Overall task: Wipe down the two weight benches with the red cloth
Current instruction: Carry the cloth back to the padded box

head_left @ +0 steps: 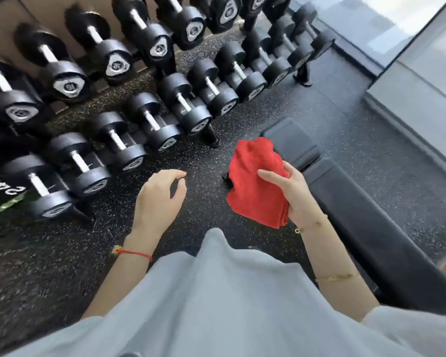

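Speckled rubber floor — dumbbell rack left, bench right, seemingly unwiped.

Daylight enters from window at upper right, overexposed. Floor evenly lit, soft shadows. Dumbbells at upper left smeared by motion blur. Wide-angle bending at frame edges.

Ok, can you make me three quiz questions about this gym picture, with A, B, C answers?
1. Where is the weight bench?
A. To the person's right
B. On the dumbbell rack
C. Behind the window

2. What colour is the cloth?
A. Blue
B. Red
C. Green

3. What is the left hand doing?
A. Lifting a dumbbell
B. Holding the cloth
C. Holding nothing

Answers:
1. A, the bench runs along the right, the dumbbells sit left.
2. B, it is bright red.
3. C, its fingers hang loose in the air; the right hand grips the cloth.
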### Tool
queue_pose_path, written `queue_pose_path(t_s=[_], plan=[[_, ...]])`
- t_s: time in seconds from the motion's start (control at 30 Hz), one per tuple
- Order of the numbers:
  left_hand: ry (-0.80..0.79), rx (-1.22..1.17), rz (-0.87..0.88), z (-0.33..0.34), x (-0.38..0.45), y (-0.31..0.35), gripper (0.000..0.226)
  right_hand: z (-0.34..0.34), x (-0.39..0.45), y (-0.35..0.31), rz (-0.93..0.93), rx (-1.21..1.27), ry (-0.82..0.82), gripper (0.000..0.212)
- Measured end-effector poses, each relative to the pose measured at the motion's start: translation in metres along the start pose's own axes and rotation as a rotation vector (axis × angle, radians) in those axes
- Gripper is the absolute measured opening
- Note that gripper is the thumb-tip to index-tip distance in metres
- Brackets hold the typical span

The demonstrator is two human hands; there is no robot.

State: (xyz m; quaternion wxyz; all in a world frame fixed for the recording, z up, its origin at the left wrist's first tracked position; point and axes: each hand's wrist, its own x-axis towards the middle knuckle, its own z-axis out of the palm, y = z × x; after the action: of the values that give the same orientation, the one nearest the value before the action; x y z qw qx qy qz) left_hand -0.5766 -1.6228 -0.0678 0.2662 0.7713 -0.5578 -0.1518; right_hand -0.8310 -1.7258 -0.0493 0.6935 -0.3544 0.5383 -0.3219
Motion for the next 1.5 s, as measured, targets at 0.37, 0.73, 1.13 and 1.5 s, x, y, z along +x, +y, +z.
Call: queue_pose_path(t_s=[0.37, 0.73, 1.13, 1.5], plan=[[0.21, 0.089, -0.306, -0.143, -0.079, -0.184, 0.022, 0.25, -0.003, 0.059, 0.032, -0.166, -0.343, 0.048], [0.438, 0.163, -0.592, -0.243, -0.169, -0.301, 0.022, 0.457, -0.027, 0.115, 0.123, -0.344, -0.684, 0.041], [0.667, 0.162, -0.891, -0.304, -0.185, -0.405, 0.02, 0.661, -0.009, 0.148, 0.231, -0.524, -0.977, 0.048], [0.751, 0.171, -1.028, -0.41, -0.137, -0.516, 0.021, 0.871, 0.011, 0.15, 0.249, -0.553, -1.154, 0.04]])
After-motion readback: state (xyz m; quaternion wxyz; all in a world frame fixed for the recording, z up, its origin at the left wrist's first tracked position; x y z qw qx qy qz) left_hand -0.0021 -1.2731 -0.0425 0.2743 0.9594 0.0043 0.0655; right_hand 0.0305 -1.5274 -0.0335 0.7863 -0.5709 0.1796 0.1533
